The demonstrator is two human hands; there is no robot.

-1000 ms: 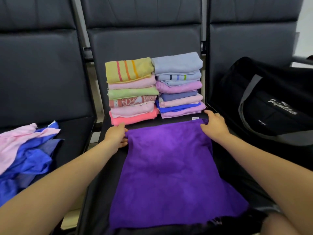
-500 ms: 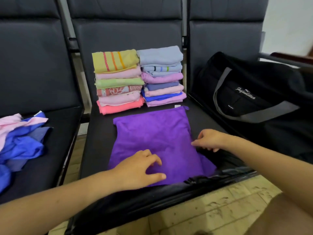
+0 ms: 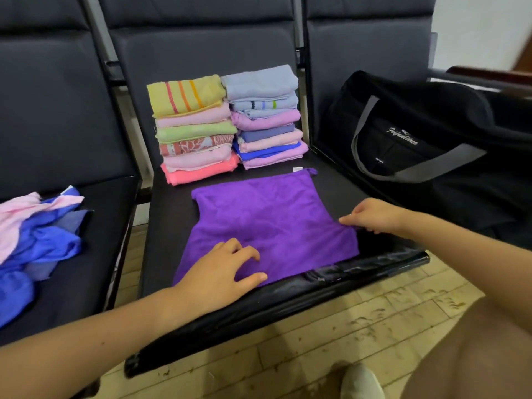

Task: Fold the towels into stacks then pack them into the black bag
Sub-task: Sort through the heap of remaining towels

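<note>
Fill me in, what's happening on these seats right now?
A person is partway through folding towels. The purple towel lies spread on the middle seat; the left hand rests on its near edge while the right hand pinches its right edge. Two stacks of folded towels stand behind it. A loose pile of unfolded towels waits on the left seat, and the black bag sits on the right seat.

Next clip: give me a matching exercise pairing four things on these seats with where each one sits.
Things:
1. purple towel
2. black bag
3. unfolded pink and blue towels
4. two folded stacks

Places:
A. left seat
B. rear of the middle seat
C. right seat
D. front of the middle seat, under both hands

Pairs: 1-D, 2-C, 3-A, 4-B
</note>
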